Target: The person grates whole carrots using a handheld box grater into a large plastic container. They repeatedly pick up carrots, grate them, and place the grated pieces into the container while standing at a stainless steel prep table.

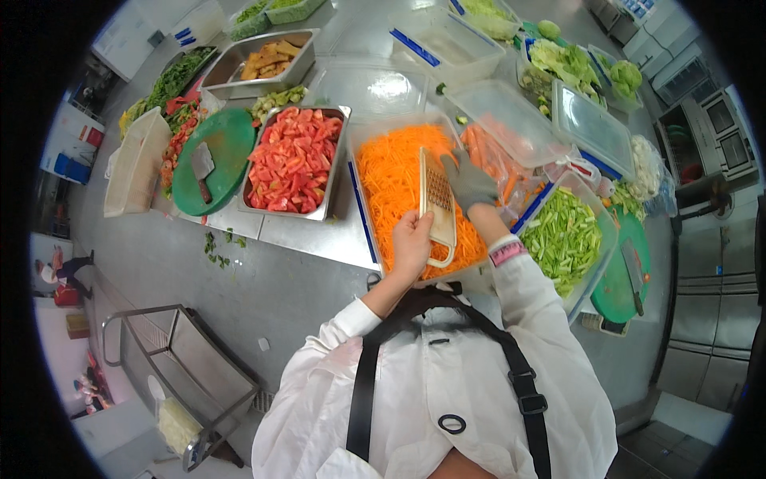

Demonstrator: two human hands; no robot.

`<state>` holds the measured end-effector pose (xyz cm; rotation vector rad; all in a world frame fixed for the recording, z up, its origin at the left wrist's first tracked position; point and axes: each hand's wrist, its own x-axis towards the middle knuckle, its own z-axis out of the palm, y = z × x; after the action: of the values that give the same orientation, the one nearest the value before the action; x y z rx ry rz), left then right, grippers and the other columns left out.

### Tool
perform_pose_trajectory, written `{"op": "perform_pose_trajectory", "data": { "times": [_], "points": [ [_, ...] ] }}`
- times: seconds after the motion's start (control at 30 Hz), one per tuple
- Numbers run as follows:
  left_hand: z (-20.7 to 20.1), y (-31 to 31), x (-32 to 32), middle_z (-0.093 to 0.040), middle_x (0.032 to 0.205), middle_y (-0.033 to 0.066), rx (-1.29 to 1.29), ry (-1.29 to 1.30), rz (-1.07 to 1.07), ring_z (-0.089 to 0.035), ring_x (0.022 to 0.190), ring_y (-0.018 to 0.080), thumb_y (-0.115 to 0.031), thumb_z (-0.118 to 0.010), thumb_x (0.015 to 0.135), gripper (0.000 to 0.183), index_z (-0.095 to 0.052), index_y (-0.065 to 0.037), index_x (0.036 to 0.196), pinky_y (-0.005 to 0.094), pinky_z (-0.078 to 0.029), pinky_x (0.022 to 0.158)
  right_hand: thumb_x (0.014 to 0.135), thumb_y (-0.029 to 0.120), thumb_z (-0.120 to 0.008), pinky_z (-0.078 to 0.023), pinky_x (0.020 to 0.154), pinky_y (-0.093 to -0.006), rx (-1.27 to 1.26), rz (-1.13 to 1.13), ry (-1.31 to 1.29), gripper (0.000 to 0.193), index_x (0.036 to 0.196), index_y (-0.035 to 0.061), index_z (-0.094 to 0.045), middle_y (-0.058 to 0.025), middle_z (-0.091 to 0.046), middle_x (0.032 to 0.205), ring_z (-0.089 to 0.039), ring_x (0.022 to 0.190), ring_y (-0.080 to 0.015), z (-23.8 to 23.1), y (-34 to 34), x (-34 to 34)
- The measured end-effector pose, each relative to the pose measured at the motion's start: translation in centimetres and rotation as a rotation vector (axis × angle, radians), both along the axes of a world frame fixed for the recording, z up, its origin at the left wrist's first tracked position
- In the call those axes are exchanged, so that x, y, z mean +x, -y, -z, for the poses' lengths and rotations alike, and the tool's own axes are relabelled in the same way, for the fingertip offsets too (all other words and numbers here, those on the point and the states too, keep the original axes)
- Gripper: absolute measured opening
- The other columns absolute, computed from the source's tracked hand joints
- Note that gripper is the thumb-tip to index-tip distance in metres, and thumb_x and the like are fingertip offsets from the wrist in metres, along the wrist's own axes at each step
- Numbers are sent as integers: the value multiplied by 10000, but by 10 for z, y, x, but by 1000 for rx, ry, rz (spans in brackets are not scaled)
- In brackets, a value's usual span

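Observation:
My left hand (412, 242) is closed around the lower, handle end of a cream-coloured grater (438, 227). The grater slants over a clear plastic bin (471, 274) heaped with shredded carrot (387, 172). Wearing a grey glove, my right hand (474, 184) presses against the right side of the grater's metal face, its fingers curled. Whatever lies under those fingers is hidden. Just right of the bin, whole carrots (484, 152) lie in a clear plastic bag, partly under a clear lid (511, 120).
Left of the bin stands a steel pan of cut tomatoes (294, 160), then a green board (227, 136) with a cleaver (203, 164). To the right are a bin of chopped green vegetables (562, 243) and another green board (614, 279) with a knife (631, 267). A metal cart (179, 351) stands lower left.

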<state>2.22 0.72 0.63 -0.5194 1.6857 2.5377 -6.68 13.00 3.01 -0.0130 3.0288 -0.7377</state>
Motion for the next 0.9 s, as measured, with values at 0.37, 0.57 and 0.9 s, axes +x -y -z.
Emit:
{"op": "perform_pose_trajectory", "data": {
  "times": [0.37, 0.57, 0.9],
  "points": [
    [12, 0, -14, -479, 628, 2, -259, -104, -12, -418, 561, 66, -185, -547, 912, 220, -569, 18, 832, 253, -338, 493, 912, 508, -392, -483, 720, -481, 119, 34, 3, 471, 1169, 132, -513, -166, -650, 972, -633, 854, -362, -3, 3, 0],
    [9, -9, -23, -502, 629, 5, -394, -244, -48, -430, 552, 79, -192, -542, 908, 220, -581, 10, 831, 268, -357, 493, 928, 494, -334, -496, 664, -463, 294, -132, -210, 459, 1109, 116, -522, -206, -645, 911, -648, 803, -331, 7, -2, 7],
    [-3, -2, -46, -501, 615, 36, -447, -167, -61, -457, 564, 103, -192, -560, 884, 239, -561, 19, 771, 284, -371, 514, 941, 449, -349, -468, 769, -485, 121, -2, -16, 406, 1143, 135, -508, -155, -596, 1119, -621, 871, -380, 13, 4, -3]
  ]
}}
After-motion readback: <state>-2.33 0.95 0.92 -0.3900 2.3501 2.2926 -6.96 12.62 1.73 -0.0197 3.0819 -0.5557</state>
